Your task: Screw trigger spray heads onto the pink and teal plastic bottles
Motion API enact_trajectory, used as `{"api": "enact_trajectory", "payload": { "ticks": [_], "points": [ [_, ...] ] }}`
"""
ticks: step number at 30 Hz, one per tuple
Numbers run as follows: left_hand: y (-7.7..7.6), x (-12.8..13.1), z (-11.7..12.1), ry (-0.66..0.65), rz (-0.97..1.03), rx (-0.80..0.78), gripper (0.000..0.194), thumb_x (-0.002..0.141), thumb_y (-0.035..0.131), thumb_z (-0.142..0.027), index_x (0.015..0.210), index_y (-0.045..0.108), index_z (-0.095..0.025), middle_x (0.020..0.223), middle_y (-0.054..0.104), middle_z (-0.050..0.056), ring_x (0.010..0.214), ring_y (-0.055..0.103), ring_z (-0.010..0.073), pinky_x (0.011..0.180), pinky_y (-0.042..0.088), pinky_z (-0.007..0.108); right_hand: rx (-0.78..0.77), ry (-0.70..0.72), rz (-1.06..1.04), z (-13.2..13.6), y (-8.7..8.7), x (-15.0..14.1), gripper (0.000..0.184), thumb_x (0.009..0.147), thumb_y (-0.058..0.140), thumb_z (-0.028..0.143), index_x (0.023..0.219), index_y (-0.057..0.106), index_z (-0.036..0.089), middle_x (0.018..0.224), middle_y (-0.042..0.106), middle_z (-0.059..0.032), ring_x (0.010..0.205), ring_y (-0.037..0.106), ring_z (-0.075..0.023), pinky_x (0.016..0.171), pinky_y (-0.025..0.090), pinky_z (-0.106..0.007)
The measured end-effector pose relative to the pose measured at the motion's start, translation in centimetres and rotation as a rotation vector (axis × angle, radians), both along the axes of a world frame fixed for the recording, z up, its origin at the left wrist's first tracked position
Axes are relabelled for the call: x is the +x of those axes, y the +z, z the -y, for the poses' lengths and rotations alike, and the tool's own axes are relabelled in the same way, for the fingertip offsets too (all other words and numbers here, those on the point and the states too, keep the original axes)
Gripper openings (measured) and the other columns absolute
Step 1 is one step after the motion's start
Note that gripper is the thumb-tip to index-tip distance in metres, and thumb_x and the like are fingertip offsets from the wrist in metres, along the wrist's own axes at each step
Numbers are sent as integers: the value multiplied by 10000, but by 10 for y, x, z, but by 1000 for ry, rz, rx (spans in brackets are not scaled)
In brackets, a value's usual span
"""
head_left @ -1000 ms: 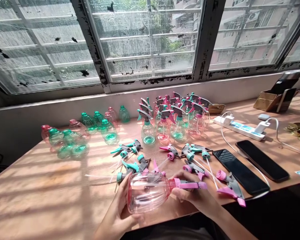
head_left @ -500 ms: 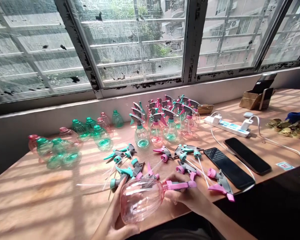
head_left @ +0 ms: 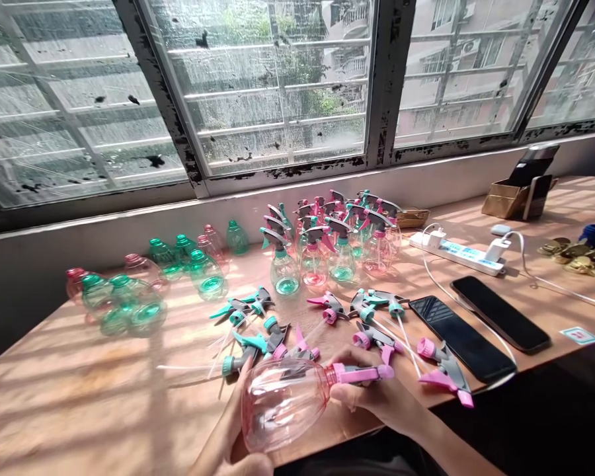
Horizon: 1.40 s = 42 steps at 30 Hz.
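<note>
A clear pink spray bottle [head_left: 282,403] lies sideways between my hands at the table's front edge, its base to the left. My left hand [head_left: 233,433] wraps round the base end. At the neck, my right hand [head_left: 371,393] grips the pink-and-grey trigger sprayer [head_left: 359,374] that sits on the bottle's mouth; whether it is screwed tight I cannot tell. Just beyond lie loose teal-and-grey trigger sprayers [head_left: 258,340] with white tubes. More loose pink-and-grey sprayers [head_left: 446,370] lie to the right.
Spray bottles with sprayers fitted [head_left: 315,261] stand grouped near the window. Open-necked green and pink bottles [head_left: 205,274] stand at left. Two phones [head_left: 498,311], a white power strip [head_left: 456,252] with cables, a cardboard holder [head_left: 506,198] and gold-coloured pieces [head_left: 585,254] occupy the right side.
The view has shifted slightly, so the scene sits a little further right. Both hands keep their hold on the pink bottle and its sprayer, with hardly any other movement.
</note>
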<state>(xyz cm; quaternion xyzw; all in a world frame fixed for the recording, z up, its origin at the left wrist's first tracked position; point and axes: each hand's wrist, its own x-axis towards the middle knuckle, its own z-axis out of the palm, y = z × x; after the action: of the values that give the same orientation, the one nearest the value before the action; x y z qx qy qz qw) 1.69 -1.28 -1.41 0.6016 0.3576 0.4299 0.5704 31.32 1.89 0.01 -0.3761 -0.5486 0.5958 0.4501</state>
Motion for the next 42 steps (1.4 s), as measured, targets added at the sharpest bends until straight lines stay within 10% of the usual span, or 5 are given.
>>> {"api": "enact_trajectory", "payload": {
  "ticks": [9,15,24,30,42],
  "points": [
    [-5,2,-1,26,-47,22,998,947,790,-473,1705,147,-554,1788,322,59,1377,648,377,1149,554,506,-22,0,-41,-2,-7,2,328,799,933,402,969,737,202,726,631,37,629,578,-148,605,449,-280],
    [3,-3,0,-40,-29,-28,1090,864,772,-710,1730,149,-485,1786,356,86,1487,554,455,1196,493,572,13,25,-7,1,-4,1,289,811,927,370,990,761,216,797,674,16,634,561,-144,603,432,-280],
    [-1,7,0,-43,19,29,966,987,742,-483,1707,102,-562,1802,312,50,1489,572,379,1209,485,536,-9,16,-35,-1,-13,1,311,825,892,459,904,703,224,730,595,40,596,494,-140,576,398,-278],
    [-10,-9,-5,-45,-98,-71,1187,826,899,-550,1728,128,-500,1848,234,55,1613,391,464,1296,356,608,1,-4,51,3,-5,2,250,825,910,363,936,734,225,790,652,14,654,556,-164,616,409,-290],
    [-9,-9,-2,-24,-34,-22,1120,857,866,-554,1714,145,-537,1798,327,58,1470,574,438,1181,512,549,-32,0,20,3,-4,1,283,816,923,403,937,758,208,751,618,17,639,540,-155,608,405,-279]
  ]
}}
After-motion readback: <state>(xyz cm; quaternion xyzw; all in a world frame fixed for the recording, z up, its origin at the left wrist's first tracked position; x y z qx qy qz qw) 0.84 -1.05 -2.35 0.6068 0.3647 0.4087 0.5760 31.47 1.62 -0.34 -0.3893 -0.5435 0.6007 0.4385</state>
